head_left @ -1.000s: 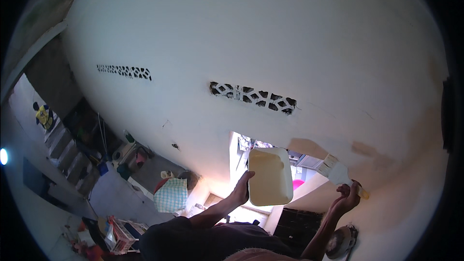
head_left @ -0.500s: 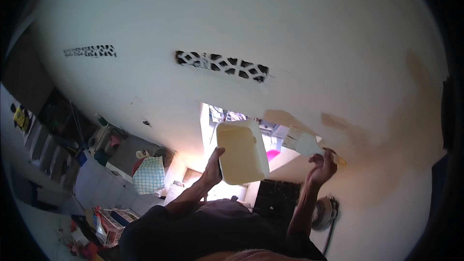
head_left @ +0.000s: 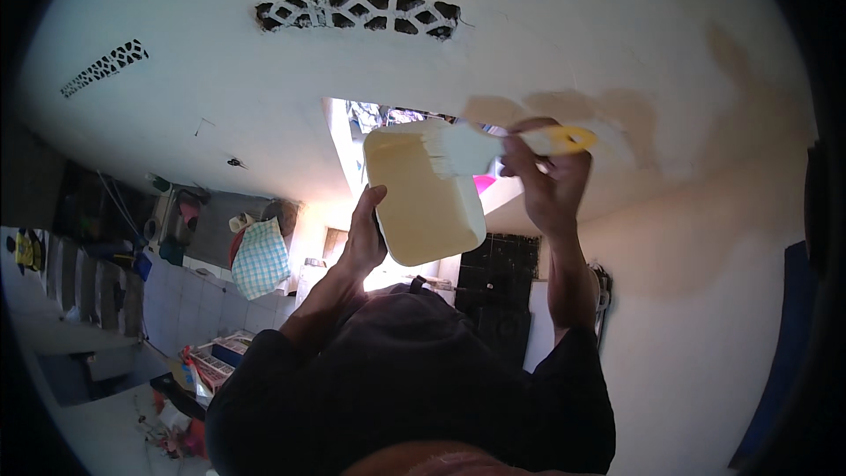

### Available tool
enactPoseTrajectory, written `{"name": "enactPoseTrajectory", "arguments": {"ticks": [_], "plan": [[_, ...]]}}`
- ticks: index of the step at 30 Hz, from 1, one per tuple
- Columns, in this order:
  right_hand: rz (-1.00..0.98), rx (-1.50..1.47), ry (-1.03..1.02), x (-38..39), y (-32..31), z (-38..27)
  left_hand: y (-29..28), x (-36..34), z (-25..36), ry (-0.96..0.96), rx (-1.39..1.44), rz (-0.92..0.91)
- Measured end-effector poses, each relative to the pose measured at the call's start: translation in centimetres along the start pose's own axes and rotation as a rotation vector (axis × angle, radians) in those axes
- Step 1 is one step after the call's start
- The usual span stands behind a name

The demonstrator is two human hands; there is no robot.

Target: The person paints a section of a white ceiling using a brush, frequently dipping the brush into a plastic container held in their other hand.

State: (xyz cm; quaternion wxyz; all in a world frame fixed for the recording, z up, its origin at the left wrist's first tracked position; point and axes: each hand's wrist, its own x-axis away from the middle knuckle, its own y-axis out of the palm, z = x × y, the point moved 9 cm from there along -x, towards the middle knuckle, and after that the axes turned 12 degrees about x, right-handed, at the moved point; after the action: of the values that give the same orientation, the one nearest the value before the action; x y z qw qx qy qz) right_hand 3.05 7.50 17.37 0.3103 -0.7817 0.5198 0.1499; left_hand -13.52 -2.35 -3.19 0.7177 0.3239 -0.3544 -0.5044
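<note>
Right hand (head_left: 553,178): fingers closed round wide brush (head_left: 471,150), yellow handle end projecting right. Bristles overlap far right part of cream tray (head_left: 427,211); contact uncertain. Left hand (head_left: 362,234): gripping tray at left side, thumb at rim, other fingers largely hidden. Good practice, in onlooker's judgement: keep tray steady and level, load bristle tips only, press off excess against rim. Tray interior pale cream; liquid or bare bottom cannot be told. Lattice crate (head_left: 210,365), left near: mixed items, too small to name.
</note>
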Motion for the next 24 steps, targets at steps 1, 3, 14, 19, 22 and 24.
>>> {"name": "enactPoseTrajectory", "arguments": {"ticks": [1,3,14,19,22,24], "plan": [[-0.074,0.011,-0.016,-0.5,1.4,-0.4,-0.3,0.0,-0.4,-0.007,0.0,0.003],[-0.226,0.147,-0.053,-1.3,3.8,-0.7,-1.0,-0.2,-0.8,-0.03,0.056,0.047],[-0.261,0.314,-0.103,-1.7,7.7,2.1,-0.9,-0.1,-1.5,-0.079,0.11,-0.008],[-0.418,0.448,-0.023,-1.5,8.1,3.1,-0.1,0.0,-1.2,-0.07,0.105,-0.048],[-0.394,0.424,-0.059,-1.6,7.1,2.4,-0.6,-0.1,-1.3,-0.089,0.089,-0.033],[-0.332,0.38,-0.103,-1.7,6.3,2.0,-1.0,-0.1,-1.3,-0.06,-0.04,-0.01]]}}
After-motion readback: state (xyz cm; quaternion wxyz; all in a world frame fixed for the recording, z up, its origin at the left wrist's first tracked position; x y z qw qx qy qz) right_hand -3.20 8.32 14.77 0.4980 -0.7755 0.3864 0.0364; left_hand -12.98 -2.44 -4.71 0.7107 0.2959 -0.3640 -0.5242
